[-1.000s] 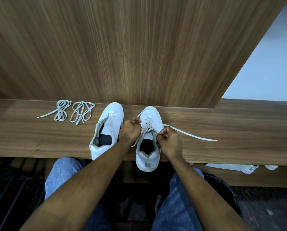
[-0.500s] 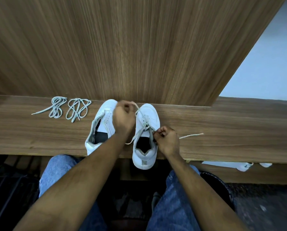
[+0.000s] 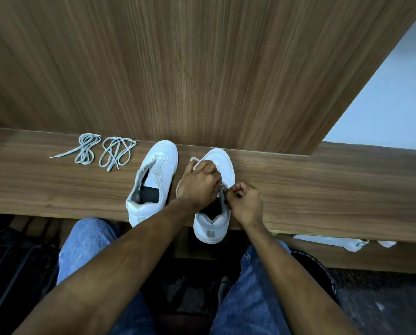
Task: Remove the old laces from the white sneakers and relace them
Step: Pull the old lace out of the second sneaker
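We see two white sneakers standing side by side on the wooden surface (image 3: 323,189), toes toward the wood-grain panel (image 3: 202,68) behind it and heels at the near edge. The left sneaker (image 3: 151,182) stands untouched, its tongue area open and dark inside, with no lace that we can make out in its eyelets. The right sneaker (image 3: 214,221) is the one being worked on; its heel overhangs the near edge slightly.

Both forearms reach forward from the bottom of the view, over knees in blue jeans (image 3: 88,247). The left hand (image 3: 199,182) lies over the forepart of the right sneaker, knuckles up and fingers curled, gripping a pale lace (image 3: 194,160) that loops out past its fingertips near the toe. The right hand (image 3: 245,201) sits just beside it at the sneaker's right flank, wrist bent and fingers curled tight, thumb and fingertips pinching at the eyelet row; we take it to be pinching the same lace, though the strand there is largely hidden. The two hands nearly touch above the tongue.

Well to the left on the surface, two loose laces lie coiled next to each other: the left coil (image 3: 84,151) with one end trailing leftward, the right coil (image 3: 116,153) just beside it. Below the surface on the right, pale objects (image 3: 347,243) rest on a lower ledge.
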A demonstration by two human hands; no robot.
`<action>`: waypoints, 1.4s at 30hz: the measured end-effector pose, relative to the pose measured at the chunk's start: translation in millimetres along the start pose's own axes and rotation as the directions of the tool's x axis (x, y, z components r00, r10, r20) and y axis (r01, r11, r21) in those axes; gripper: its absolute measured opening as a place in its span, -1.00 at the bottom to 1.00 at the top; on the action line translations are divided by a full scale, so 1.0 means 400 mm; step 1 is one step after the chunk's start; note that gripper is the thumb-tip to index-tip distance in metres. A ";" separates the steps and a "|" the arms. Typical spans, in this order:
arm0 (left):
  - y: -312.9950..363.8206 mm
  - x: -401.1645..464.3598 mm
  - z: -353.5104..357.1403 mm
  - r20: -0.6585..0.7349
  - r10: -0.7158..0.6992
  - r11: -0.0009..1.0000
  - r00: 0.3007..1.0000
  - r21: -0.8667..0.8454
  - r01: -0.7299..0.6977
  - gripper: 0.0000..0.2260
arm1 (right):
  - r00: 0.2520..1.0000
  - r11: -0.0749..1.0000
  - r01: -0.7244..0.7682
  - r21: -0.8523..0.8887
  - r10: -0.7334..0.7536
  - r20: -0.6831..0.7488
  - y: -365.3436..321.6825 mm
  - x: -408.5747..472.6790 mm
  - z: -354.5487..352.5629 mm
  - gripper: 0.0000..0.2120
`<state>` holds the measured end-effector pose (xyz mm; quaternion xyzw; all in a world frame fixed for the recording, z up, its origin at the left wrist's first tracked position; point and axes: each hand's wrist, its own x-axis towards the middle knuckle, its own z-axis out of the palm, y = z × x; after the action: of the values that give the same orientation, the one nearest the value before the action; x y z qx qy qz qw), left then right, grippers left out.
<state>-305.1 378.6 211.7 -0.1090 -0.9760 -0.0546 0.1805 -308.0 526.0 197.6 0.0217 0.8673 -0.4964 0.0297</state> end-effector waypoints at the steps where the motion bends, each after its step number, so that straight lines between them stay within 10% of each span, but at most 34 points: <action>1: -0.003 0.006 -0.004 -0.066 -0.020 1.000 0.998 -0.010 0.019 -0.83 | 1.000 1.000 0.001 -0.006 -0.001 -0.002 0.001 0.000 -0.002 -0.88; 3: -0.008 0.021 -0.032 -0.240 -0.246 0.951 0.939 -0.245 0.187 -0.90 | 1.000 1.000 0.008 0.004 -0.008 -0.002 0.003 0.001 -0.003 -0.88; 6: -0.032 0.058 -0.103 -0.199 -0.804 0.455 0.560 -0.812 0.365 -0.91 | 1.000 1.000 0.005 0.011 -0.005 -0.006 0.006 0.003 -0.001 -0.87; 8: -0.059 0.071 -0.130 -0.146 -0.895 0.331 0.423 -0.852 0.407 -0.95 | 1.000 1.000 0.010 0.004 -0.010 -0.012 0.007 0.002 0.001 -0.88; 12: -0.074 0.037 -0.098 -0.105 -0.729 0.573 0.676 -0.634 0.520 -0.81 | 1.000 1.000 0.005 0.004 -0.005 -0.012 0.010 0.004 0.001 -0.89; 17: -0.023 -0.006 -0.015 -0.042 -0.195 0.939 0.980 -0.296 0.174 -0.80 | 1.000 1.000 0.014 -0.018 -0.014 -0.021 0.004 0.002 -0.001 -0.90; 24: 0.003 -0.009 -0.008 -0.108 -0.271 0.939 0.957 -0.250 0.237 -0.88 | 1.000 1.000 0.017 0.002 -0.017 -0.002 0.000 -0.003 -0.005 -0.88; 30: -0.060 0.039 -0.093 -0.083 -0.884 0.333 0.461 -0.804 0.493 -0.92 | 1.000 1.000 0.016 -0.026 -0.016 -0.006 -0.002 -0.002 -0.010 -0.84; 35: -0.078 -0.008 -0.069 -0.045 -0.736 0.587 0.676 -0.541 0.603 -0.87 | 1.000 0.999 0.029 -0.045 -0.029 0.001 -0.005 -0.001 -0.010 -0.84; 39: -0.034 -0.058 -0.036 -0.067 -0.381 0.885 0.922 -0.314 0.343 -0.75 | 0.998 0.995 0.061 -0.081 -0.059 0.028 -0.018 0.003 -0.016 -0.89; 42: -0.024 -0.072 -0.024 0.038 -0.248 0.953 0.968 -0.168 0.251 -0.75 | 0.997 0.996 0.050 -0.072 -0.046 0.059 -0.019 0.011 -0.025 -0.92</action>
<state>-277.5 362.4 209.6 -0.0004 -0.9750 -0.1600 0.1543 -313.4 530.8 208.6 -0.0147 0.8839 -0.4653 0.0434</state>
